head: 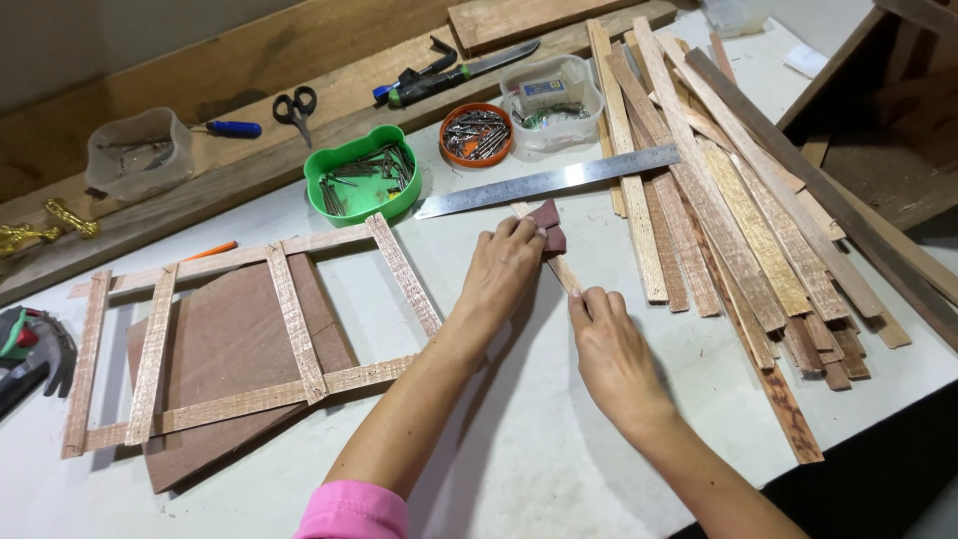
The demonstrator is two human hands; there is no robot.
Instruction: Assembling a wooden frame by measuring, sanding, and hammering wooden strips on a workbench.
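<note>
So the left hand (502, 269) is pressing a folded piece of dark reddish sandpaper (548, 228) against a thin wooden slat (561, 268) that's lying flat on the white table (519, 449), fingers pinched tight around the paper. The right hand (611, 349) is pinning the near end of that same slat down, fingertips closed on it.

The slat is sitting roughly mid-table, running diagonally away from the person, and its far tip is ending just under the steel ruler (547, 182), which is lying across the table and resting on the big pile of wood strips (743, 215) to the right. That pile is fanning out all the way to the table's right edge, so there's really not much room on that side. The near side of the table, around the forearms, is offering plenty of open white surface.

To the left, a ladder-like slat frame (249, 334) is lying on top of a brown board (225, 349), well apart from the hands. Behind the hands, a green tray of nails (361, 175), an orange tub of screws (476, 135) and a clear plastic box (551, 100) are crowding the back, with scissors (294, 108), a blue-handled screwdriver (232, 129) and a knife (464, 72) sitting on the wooden plank (249, 70) beyond.
</note>
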